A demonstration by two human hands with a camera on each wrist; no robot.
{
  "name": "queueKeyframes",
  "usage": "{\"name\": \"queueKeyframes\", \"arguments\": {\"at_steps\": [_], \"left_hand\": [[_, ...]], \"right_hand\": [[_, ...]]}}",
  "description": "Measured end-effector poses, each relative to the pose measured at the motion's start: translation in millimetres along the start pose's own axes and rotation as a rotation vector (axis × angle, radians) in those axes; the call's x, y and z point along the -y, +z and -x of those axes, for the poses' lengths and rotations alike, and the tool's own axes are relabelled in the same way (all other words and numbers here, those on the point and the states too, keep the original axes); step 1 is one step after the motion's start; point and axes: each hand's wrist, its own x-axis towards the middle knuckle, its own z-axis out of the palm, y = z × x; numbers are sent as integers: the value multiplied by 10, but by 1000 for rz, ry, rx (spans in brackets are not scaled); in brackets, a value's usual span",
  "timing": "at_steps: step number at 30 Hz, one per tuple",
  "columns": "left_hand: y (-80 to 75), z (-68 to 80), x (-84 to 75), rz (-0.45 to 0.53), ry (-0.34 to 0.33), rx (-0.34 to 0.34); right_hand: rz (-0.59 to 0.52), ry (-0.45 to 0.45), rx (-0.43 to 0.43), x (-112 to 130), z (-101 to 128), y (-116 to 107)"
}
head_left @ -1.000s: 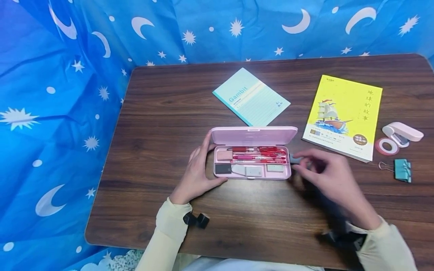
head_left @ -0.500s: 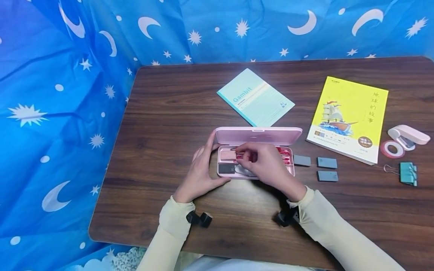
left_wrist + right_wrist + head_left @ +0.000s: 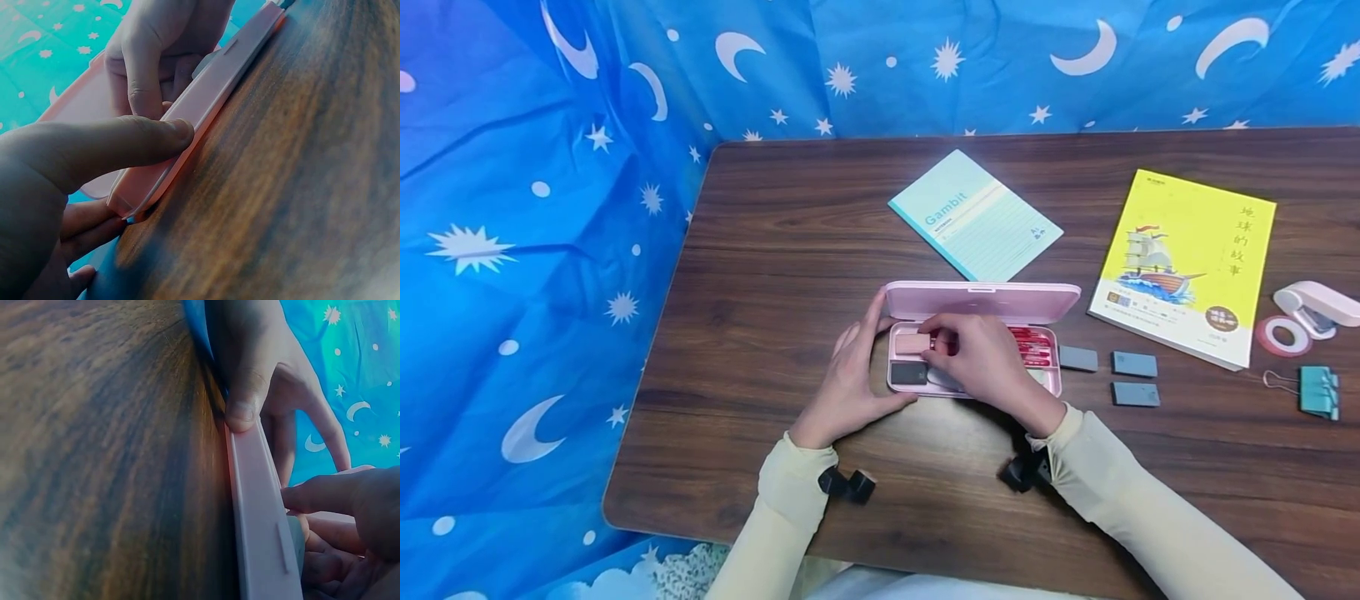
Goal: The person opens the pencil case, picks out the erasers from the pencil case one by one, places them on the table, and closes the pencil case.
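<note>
An open pink pencil case (image 3: 983, 302) stands on the table, its lid raised at the back. My left hand (image 3: 852, 379) grips its left end, thumb on the front wall and fingers behind. Inside, a pink eraser (image 3: 912, 344) lies in the upper left compartment, above a black eraser (image 3: 908, 372). The thumb and index finger of my right hand (image 3: 981, 350) pinch around the right end of the pink eraser. Red pens (image 3: 1033, 344) show right of that hand, which hides the middle of the case. Three blue-grey erasers lie to the right, the nearest eraser (image 3: 1078, 359) beside the case.
Behind the case lies a light blue notebook (image 3: 976, 218). Further right are a yellow book (image 3: 1187, 258), a pink stapler (image 3: 1318, 307), a tape roll (image 3: 1285, 337) and a teal binder clip (image 3: 1318, 392). A blue curtain (image 3: 880, 67) hangs along the back.
My right hand has let go of a blue-grey eraser beside the case and moved left to the pink eraser inside. My left hand keeps its grip. The head view has shifted slightly.
</note>
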Motion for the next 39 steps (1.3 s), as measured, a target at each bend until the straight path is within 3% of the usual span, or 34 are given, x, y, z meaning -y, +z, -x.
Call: {"name": "queueKeyframes", "arguments": {"at_steps": [11, 19, 26, 33, 39], "left_hand": [[38, -21, -11, 6, 21, -2], [56, -12, 0, 8, 24, -11], [75, 8, 15, 6, 13, -16], [74, -6, 13, -2, 1, -14], [55, -7, 20, -1, -16, -20]], "right_hand": [[74, -31, -13, -16, -9, -14], [-64, -14, -13, -30, 96, -169], [-91, 42, -23, -196, 428, -542], [-66, 76, -143, -453, 873, -922], [-46, 187, -183, -660, 1147, -1106]]}}
